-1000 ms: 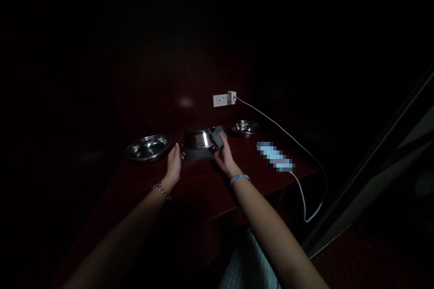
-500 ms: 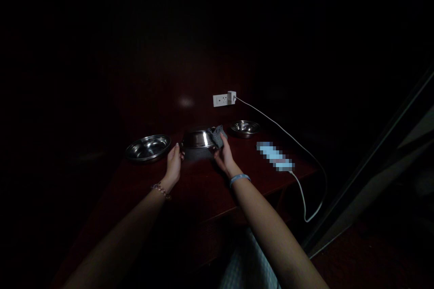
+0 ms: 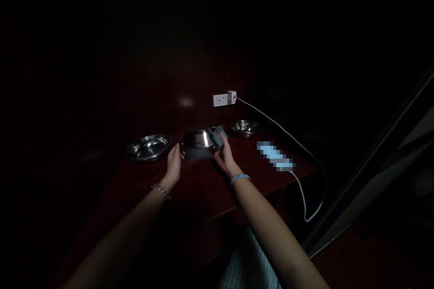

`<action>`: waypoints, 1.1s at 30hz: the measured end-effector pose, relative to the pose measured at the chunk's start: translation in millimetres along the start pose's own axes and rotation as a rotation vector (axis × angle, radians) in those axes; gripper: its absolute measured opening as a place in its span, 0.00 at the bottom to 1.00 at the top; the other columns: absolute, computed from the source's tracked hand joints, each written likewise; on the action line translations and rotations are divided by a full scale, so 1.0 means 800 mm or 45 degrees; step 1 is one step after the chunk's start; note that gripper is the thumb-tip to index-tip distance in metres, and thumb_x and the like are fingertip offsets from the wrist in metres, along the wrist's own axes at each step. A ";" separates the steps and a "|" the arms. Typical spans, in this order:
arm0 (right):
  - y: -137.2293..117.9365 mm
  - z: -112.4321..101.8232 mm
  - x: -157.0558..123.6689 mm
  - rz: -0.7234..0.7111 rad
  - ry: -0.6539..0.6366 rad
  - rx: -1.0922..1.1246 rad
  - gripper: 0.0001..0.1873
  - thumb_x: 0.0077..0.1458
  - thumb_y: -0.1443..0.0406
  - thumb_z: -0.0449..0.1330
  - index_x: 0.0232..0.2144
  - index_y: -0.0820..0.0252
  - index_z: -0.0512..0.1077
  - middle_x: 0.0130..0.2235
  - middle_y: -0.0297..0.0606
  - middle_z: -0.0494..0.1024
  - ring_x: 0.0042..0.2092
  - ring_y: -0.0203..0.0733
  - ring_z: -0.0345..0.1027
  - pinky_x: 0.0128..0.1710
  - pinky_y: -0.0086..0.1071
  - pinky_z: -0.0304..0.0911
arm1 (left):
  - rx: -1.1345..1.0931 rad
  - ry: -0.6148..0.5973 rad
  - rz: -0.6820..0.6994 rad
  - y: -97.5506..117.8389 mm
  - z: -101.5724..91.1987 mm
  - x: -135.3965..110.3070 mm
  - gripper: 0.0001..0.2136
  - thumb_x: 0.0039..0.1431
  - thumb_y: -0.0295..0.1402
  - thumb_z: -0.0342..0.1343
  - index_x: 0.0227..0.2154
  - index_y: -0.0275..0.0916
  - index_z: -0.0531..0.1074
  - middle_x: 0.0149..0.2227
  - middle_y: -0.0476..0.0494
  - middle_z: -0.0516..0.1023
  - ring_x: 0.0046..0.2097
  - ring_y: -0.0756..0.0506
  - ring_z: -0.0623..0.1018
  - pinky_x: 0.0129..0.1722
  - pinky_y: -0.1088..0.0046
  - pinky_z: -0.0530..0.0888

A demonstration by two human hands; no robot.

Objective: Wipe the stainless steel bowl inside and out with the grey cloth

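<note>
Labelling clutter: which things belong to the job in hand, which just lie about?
In use:
middle bowl, upturned, between left hand and right hand
gray cloth, in right hand

Lying about, seemingly:
left dish
right bowl
pixelated device
charger
white cable

So the middle bowl (image 3: 197, 138) was between left hand (image 3: 174, 164) and right hand (image 3: 226, 158); on the bench (image 3: 200, 189), dish (image 3: 149, 148) at its 9 o'clock, other bowl (image 3: 244, 129) near 3, phone (image 3: 274, 156) nearer 4. Wall socket (image 3: 219, 100) behind, roughly 1 o'clock.
</note>
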State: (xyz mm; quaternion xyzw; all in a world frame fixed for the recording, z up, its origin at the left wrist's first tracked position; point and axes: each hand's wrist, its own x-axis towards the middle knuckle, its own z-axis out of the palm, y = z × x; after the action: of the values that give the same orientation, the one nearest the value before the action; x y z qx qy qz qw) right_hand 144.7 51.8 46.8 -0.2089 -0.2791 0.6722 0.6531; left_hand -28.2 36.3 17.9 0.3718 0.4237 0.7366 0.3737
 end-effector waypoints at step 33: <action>0.003 -0.003 0.004 0.008 -0.001 -0.029 0.08 0.64 0.57 0.61 0.43 0.50 0.76 0.45 0.31 0.86 0.49 0.40 0.80 0.37 0.29 0.73 | -0.130 0.004 -0.112 0.011 0.004 -0.006 0.21 0.58 0.53 0.66 0.26 0.41 0.69 0.25 0.52 0.71 0.25 0.53 0.68 0.26 0.77 0.64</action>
State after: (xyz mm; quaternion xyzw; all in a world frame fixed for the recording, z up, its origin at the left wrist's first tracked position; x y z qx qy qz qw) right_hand 144.4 55.0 43.6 -0.2170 -0.2861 0.6712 0.6485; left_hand -25.6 30.0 25.5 0.3319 0.4021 0.7408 0.4236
